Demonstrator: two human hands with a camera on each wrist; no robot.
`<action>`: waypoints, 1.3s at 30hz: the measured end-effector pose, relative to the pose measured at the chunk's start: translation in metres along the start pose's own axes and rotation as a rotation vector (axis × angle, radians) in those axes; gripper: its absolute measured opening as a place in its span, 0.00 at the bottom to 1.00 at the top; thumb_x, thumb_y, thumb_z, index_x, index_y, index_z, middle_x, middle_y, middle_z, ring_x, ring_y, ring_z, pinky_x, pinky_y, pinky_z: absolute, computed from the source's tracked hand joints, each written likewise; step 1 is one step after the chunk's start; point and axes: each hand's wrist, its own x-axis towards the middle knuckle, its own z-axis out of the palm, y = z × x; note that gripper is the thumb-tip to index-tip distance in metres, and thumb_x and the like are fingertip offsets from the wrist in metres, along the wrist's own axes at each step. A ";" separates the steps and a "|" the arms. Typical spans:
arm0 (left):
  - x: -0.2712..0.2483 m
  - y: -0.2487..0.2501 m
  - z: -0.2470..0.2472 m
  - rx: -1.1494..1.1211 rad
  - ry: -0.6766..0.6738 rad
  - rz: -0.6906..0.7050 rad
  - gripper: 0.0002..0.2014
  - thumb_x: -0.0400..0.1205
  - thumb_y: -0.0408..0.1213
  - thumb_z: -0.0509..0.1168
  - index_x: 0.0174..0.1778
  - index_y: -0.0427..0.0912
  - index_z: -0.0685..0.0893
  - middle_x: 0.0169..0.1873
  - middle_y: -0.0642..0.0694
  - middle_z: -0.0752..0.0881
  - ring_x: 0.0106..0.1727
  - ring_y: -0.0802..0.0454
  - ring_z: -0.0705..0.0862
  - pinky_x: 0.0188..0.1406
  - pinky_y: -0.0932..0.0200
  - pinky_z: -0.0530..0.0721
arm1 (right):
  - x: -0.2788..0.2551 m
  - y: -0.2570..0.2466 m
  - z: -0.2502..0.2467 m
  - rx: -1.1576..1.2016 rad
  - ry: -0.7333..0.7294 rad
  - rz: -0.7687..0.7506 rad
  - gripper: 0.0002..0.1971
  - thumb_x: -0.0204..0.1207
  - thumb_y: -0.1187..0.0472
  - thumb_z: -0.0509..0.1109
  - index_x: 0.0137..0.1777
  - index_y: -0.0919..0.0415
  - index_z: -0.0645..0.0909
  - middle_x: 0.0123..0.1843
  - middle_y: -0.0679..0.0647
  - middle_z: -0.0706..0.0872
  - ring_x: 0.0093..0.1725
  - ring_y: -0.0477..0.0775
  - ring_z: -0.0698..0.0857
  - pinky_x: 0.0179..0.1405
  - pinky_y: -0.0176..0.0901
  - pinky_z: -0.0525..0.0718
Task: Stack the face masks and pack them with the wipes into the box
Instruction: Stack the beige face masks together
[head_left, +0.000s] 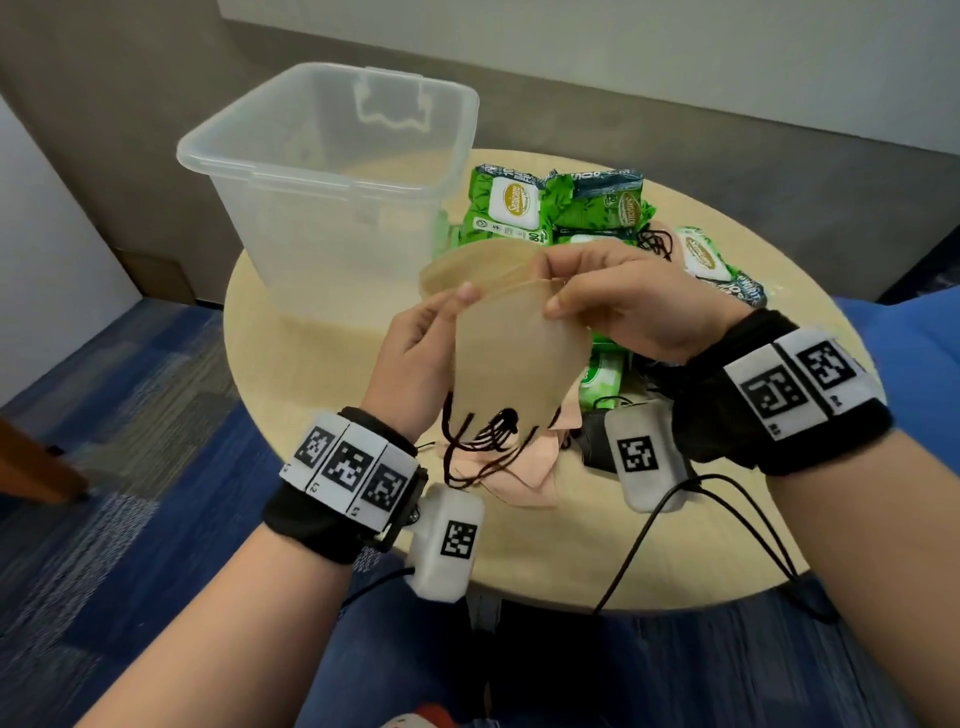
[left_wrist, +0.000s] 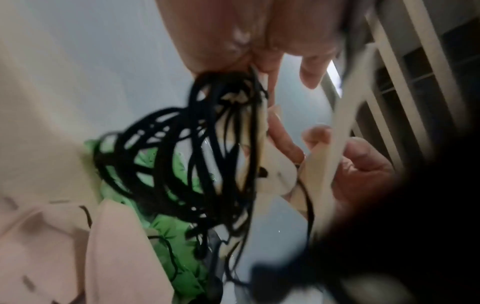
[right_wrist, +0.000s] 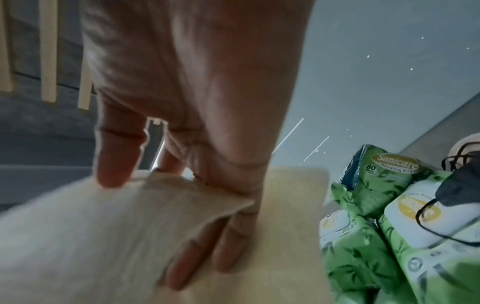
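Both the left hand (head_left: 415, 358) and right hand (head_left: 623, 306) pinch tan face masks (head_left: 514, 353), the box (head_left: 332, 182) at 11 o'clock.

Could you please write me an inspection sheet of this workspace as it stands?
Surface: round table.
Job's things: clear box empty; tan masks held up; pink masks on table; green wipes packs beside box.
Clutter: dark mask on wipes.
Grippers: left hand and right hand both pinch tan masks.
Cables: black wires from wrist units.
Surroundings: blue carpet, grey wall.
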 end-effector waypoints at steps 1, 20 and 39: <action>0.000 0.000 -0.001 -0.057 0.006 -0.018 0.15 0.81 0.45 0.57 0.38 0.47 0.88 0.31 0.54 0.89 0.35 0.61 0.85 0.35 0.68 0.80 | 0.000 0.002 0.000 0.007 -0.034 -0.006 0.04 0.59 0.68 0.64 0.34 0.62 0.74 0.36 0.68 0.83 0.37 0.54 0.80 0.36 0.38 0.77; 0.004 -0.004 -0.004 -0.002 0.086 -0.033 0.10 0.84 0.27 0.59 0.46 0.36 0.86 0.32 0.54 0.89 0.38 0.57 0.84 0.42 0.65 0.83 | 0.004 0.006 -0.002 -0.667 0.397 -0.125 0.10 0.75 0.64 0.69 0.55 0.55 0.77 0.32 0.49 0.75 0.30 0.40 0.71 0.33 0.41 0.69; -0.003 0.000 0.000 0.024 -0.029 -0.062 0.14 0.70 0.35 0.72 0.52 0.43 0.84 0.42 0.51 0.90 0.43 0.57 0.88 0.40 0.65 0.85 | -0.002 -0.007 -0.003 -0.340 0.225 -0.075 0.08 0.70 0.71 0.74 0.39 0.57 0.81 0.37 0.52 0.85 0.35 0.43 0.82 0.36 0.31 0.81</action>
